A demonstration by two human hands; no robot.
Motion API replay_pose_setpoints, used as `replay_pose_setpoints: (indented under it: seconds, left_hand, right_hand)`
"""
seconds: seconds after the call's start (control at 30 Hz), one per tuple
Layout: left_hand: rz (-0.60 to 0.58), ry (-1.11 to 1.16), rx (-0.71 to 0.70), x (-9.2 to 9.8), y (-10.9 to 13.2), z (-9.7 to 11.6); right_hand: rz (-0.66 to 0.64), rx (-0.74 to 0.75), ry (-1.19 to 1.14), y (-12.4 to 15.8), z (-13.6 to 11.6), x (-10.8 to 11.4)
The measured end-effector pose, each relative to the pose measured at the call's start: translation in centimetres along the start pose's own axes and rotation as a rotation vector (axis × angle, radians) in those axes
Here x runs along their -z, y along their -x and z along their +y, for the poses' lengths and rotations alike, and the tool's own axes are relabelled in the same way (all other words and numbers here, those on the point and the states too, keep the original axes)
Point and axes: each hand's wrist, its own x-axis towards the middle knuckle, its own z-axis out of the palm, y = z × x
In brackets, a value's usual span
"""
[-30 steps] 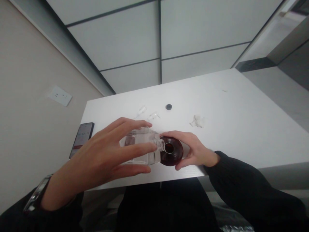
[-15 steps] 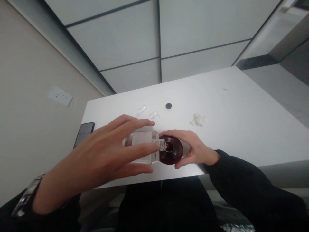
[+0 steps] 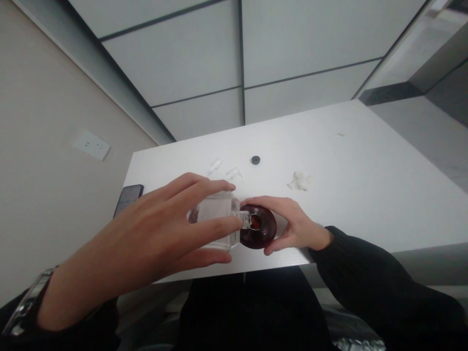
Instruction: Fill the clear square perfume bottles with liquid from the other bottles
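1. Barely a change from half a second back: the left wrist has sunk a touch, the watch [image 3: 22, 312] sliding toward the lower-left corner, while both containers hold their spot.
2. Far left, a wall socket [image 3: 91, 145] sits on the beige wall. A phone [image 3: 127, 197] lies at the left edge of the white table [image 3: 347, 195], partly hidden behind fingers.
3. Now the left hand [image 3: 146, 243]: fingers wrapped over the clear bottle [image 3: 215, 222], gripping it firmly. It is tipped on its side in the air, neck pointing right.
4. That neck sits right at the mouth of the dark red flask [image 3: 261, 229], which stands near the table's front edge.
5. The right hand [image 3: 296, 226] cups the dark red flask from the right, thumb and forefinger closed around its round body.
6. Behind them, two clear droppers [image 3: 215, 165] and a black cap [image 3: 255, 159]; further right, a crumpled tissue [image 3: 300, 180], well apart from both hands.
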Motion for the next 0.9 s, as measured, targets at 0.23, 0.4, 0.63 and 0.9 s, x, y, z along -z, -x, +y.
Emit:
replay_pose_setpoints:
  seconds: [0.23, 0.4, 0.63, 0.9]
  left_hand:
    - [0.0, 0.002, 0.012, 0.18, -0.07, -0.11]
    - [-0.025, 0.049, 0.061, 0.35, -0.14, 0.06]
    - [-0.035, 0.022, 0.051, 0.42, -0.02, 0.14]
    - [-0.031, 0.013, 0.051, 0.35, -0.12, -0.04]
  right_hand:
    - [-0.016, -0.023, 0.004, 0.03, -0.24, 0.2]
    - [-0.006, 0.003, 0.021, 0.17, -0.09, 0.13]
    - [-0.012, -0.013, 0.021, 0.02, -0.3, 0.21]
    - [-0.005, -0.012, 0.011, 0.13, -0.16, 0.12]
